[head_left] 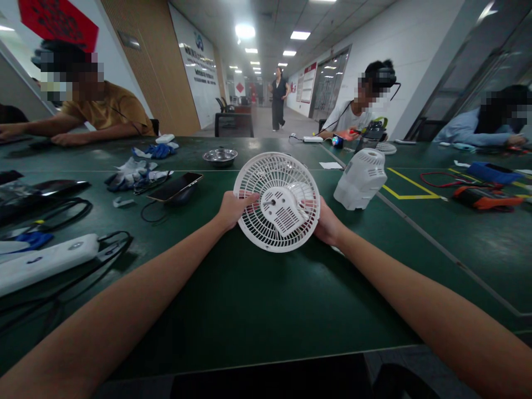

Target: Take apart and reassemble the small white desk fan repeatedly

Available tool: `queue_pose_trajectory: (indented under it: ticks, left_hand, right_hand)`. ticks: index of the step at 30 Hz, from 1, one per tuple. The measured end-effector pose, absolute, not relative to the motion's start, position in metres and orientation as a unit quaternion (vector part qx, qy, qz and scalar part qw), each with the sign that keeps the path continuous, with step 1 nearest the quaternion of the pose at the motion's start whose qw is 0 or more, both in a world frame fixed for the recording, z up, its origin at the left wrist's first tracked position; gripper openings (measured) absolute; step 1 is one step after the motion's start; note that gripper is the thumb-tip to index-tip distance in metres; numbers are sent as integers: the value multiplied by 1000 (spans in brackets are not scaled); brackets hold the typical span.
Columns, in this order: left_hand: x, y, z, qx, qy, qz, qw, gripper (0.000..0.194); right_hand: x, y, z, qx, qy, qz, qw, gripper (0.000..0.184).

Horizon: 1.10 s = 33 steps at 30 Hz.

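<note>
Between my hands, upright above the green table [257, 316], is a round white fan grille [276, 242] with a slotted plastic housing [285, 213] at its middle. My left hand [233, 209] is closed on its left rim, the thumb lying over the bars. At the right rim my right hand [328, 221] grips it, with most of those fingers hidden behind the grille. A white plastic casing [361, 180], apparently a fan base, stands on the table just right of the grille.
A metal bowl [220, 157] stands beyond the grille. On the left lie a phone [177, 187], gloves [133, 174] and a white power strip [50, 263] with black cables. To the right are an orange multimeter [486, 197] and a blue tray [493, 173]. Several people sit around; another walks behind.
</note>
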<state>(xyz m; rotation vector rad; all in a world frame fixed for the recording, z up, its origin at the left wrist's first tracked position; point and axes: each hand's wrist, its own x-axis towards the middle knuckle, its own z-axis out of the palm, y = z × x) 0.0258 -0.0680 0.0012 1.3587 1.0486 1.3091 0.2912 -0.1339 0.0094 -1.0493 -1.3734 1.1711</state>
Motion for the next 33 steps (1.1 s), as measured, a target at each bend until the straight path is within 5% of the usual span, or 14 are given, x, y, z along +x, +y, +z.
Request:
queue_pose_trajectory:
  ticks: [4, 8, 14, 18, 21, 24, 28, 33]
  left_hand:
    - [22, -69, 4, 560, 451, 528, 452, 24]
    - [19, -67, 6, 530, 474, 535, 456, 22]
    - [11, -55, -1, 525, 473, 525, 475, 26]
    - [7, -52, -4, 525, 470, 511, 492, 24]
    - [6, -54, -3, 529, 472, 509, 488, 23]
    - [6, -55, -3, 533, 474, 510, 480, 19]
    - [7, -55, -3, 529, 471, 511, 487, 18]
    - [8, -55, -2, 528, 467, 513, 489, 18]
  right_hand:
    - [329, -120, 16, -581, -549, 255, 544, 87]
    - [362, -114, 23, -633, -635, -5, 443, 86]
    - [362, -111, 20, -665, -656, -49, 354, 67]
    - [362, -118, 38, -632, -645, -162, 397, 53]
    - [376, -122, 51, -648, -563, -239, 454, 66]
    - [400, -115, 45, -683, -488, -221, 497, 80]
    - [425, -96, 19, -713, -467, -40, 522, 96]
    - [432, -87, 4, -758, -413, 26, 504, 92]
